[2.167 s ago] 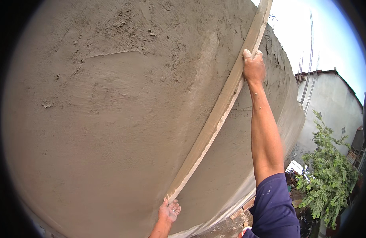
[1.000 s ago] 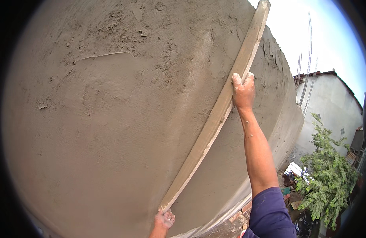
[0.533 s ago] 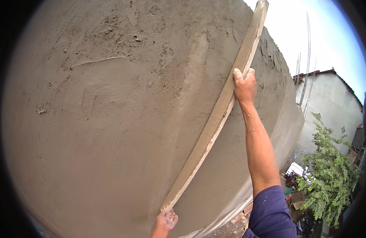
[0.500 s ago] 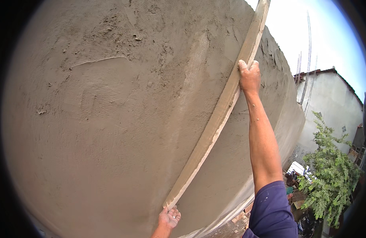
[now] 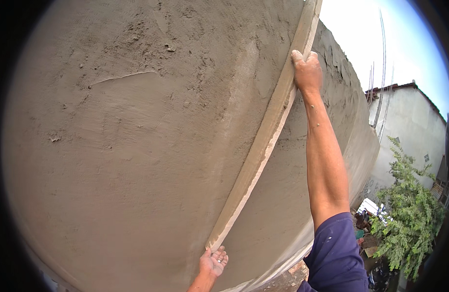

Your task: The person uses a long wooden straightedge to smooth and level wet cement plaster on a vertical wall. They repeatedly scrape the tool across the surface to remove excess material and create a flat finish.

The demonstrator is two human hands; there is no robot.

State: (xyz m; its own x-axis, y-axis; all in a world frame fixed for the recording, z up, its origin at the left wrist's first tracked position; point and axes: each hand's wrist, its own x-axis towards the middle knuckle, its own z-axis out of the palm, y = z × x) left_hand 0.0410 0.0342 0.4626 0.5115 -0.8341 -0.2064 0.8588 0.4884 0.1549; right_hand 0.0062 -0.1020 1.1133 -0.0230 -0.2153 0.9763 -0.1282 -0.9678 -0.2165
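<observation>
A long, straight screed board point(image 5: 261, 141), pale and smeared with mortar, slants across the wet grey plastered wall point(image 5: 137, 185), its upper end leaning right and running out past the top of the view. My right hand point(image 5: 308, 73) grips it high up, with the thumb and fingers wrapped round its edge. At the board's lower end, my left hand point(image 5: 214, 262) holds the tip, palm turned up and fingers curled. Mortar whitens the fingertips of both hands. The plaster looks rough and pitted at the upper left and smoother lower down.
Right of the wall's ragged edge, thin steel rods point(image 5: 382, 73) rise before a pale house point(image 5: 404, 117) with a tiled roof edge. Below stand a leafy green tree point(image 5: 409, 214) and piled clutter point(image 5: 368, 238). Along the wall's foot runs a pale ledge point(image 5: 278, 272).
My right hand has moved upward with the board, and my left hand has gone slightly up and right. The board now stands a little steeper against the wall.
</observation>
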